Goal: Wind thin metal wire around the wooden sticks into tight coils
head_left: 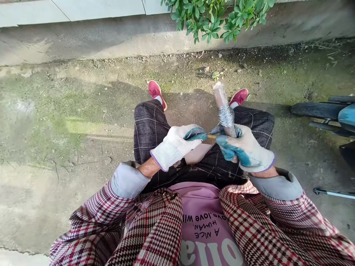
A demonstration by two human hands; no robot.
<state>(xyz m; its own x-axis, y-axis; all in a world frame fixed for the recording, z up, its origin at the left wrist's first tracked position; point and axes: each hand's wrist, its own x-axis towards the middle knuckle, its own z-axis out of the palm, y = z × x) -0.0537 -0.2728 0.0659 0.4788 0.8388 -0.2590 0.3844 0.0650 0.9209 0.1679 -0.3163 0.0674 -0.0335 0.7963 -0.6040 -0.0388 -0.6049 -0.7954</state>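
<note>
My right hand [241, 147], in a white work glove with blue-green coated fingers, is wrapped round the lower part of a wooden stick [220, 94]. The stick stands tilted, its pale top end leaning away from me. Several turns of silvery wire [226, 115] are wound about its middle, just above the glove. My left hand [183, 140], gloved the same way, is closed in a pinch to the left of the stick. A thin strand bridges the small gap between the fingertips of both hands; it looks like wire. What lies inside the left fingers is mostly hidden.
Below the hands are my knees in dark checked trousers [151, 120], with red shoes [156, 92] on mossy ground [83, 111]. A leafy green plant [213, 18] hangs over a low concrete wall [111, 40]. At the right edge stands a wheeled object [318, 111], partly cut off.
</note>
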